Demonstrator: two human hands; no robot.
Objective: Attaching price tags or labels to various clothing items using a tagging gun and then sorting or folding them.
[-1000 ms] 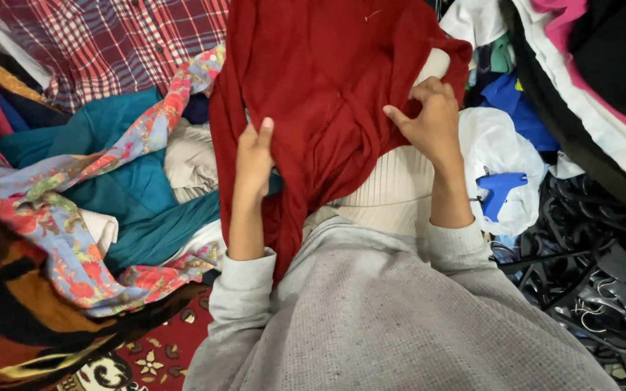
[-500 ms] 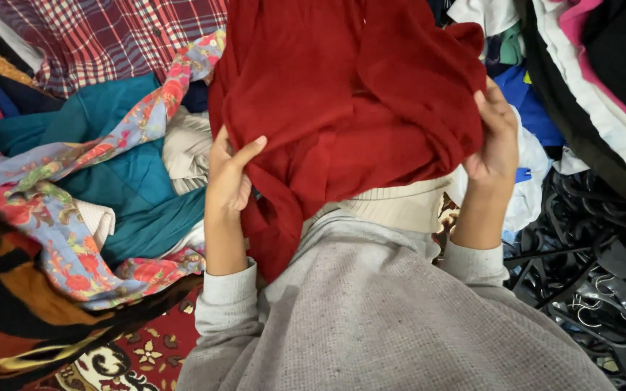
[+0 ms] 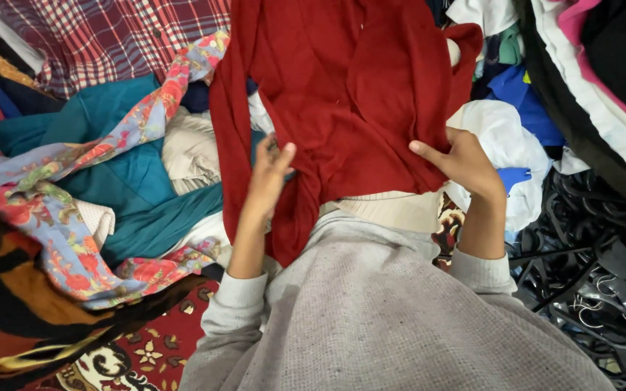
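Head view: both hands, left [image 3: 268,174] and right [image 3: 465,163], pinch red garment [image 3: 342,94] (fingers clamped).

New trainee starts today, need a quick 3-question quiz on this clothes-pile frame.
1. True or false: both hands touch the red garment.
2. What lies directly left of the red garment: A) teal cloth B) yellow towel C) green bag?
3. What colour is the small plastic tool beside the right hand?

Key:
1. True; the left hand has a grip on its lower edge and the right hand is on its right side.
2. A.
3. Blue, lying against white fabric.
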